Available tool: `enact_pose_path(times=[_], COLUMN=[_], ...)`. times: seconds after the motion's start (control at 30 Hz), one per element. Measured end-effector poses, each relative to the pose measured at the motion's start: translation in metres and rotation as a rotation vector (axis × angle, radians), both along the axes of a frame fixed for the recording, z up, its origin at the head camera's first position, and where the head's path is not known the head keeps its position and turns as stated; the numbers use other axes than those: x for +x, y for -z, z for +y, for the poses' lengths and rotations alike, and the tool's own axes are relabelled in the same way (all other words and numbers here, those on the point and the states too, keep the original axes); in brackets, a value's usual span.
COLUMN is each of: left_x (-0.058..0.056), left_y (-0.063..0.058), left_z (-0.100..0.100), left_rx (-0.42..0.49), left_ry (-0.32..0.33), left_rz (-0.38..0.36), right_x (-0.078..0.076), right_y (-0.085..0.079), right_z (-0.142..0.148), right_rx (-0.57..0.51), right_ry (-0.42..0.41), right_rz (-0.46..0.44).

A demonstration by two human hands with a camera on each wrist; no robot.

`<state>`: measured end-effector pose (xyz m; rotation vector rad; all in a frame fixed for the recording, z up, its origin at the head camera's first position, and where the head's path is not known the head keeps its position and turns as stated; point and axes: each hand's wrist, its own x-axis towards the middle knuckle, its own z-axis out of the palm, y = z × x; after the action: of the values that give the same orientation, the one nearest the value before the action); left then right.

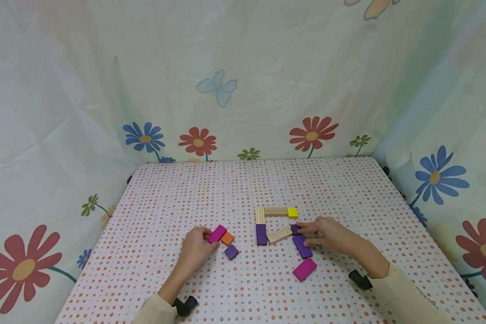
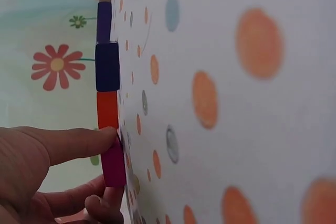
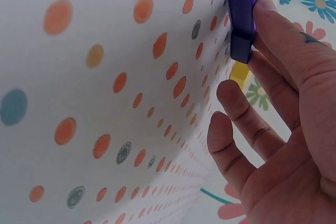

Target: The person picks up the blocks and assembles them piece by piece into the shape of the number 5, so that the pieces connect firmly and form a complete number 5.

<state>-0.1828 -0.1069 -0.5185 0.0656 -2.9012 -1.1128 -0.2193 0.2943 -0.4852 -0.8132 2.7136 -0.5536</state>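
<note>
My left hand (image 1: 196, 247) pinches a magenta block (image 1: 217, 234) between thumb and fingers, low at the tabletop. Against its end lies an orange block (image 1: 227, 238), and a small purple block (image 1: 231, 252) follows. At the other group, my right hand (image 1: 331, 235) touches two purple pieces with fairly straight fingers. Its index fingertip is at the short purple block (image 1: 294, 229), its thumb at the long purple block (image 1: 302, 247). In the right wrist view the thumb lies on the upper side of the purple block (image 3: 242, 14), the other fingers loosely spread.
A ribbed pale block (image 1: 260, 215), a plain wooden block (image 1: 276, 212), a yellow cube (image 1: 293, 213), a purple block (image 1: 261, 235) and a slanted wooden block (image 1: 279, 235) form an outline. Nearer lies another magenta block (image 1: 305, 269). A flowered curtain hangs behind the dotted table (image 1: 186, 189).
</note>
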Motion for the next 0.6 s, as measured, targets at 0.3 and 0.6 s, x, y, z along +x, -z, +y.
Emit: enact_pose_path(times=[0.3,0.6], left_x=[-0.002,0.004], left_y=[-0.005,-0.015], left_z=[-0.004,0.001], left_rx=[0.001,0.043], left_ry=[-0.031,0.037], left_rz=[0.021,0.073], right_x=[-0.001,0.001], right_y=[0.001,0.001], right_z=[0.001,0.0], right_rx=[-0.005,-0.018], right_ry=[0.006,0.013], right_rz=[0.005,0.0])
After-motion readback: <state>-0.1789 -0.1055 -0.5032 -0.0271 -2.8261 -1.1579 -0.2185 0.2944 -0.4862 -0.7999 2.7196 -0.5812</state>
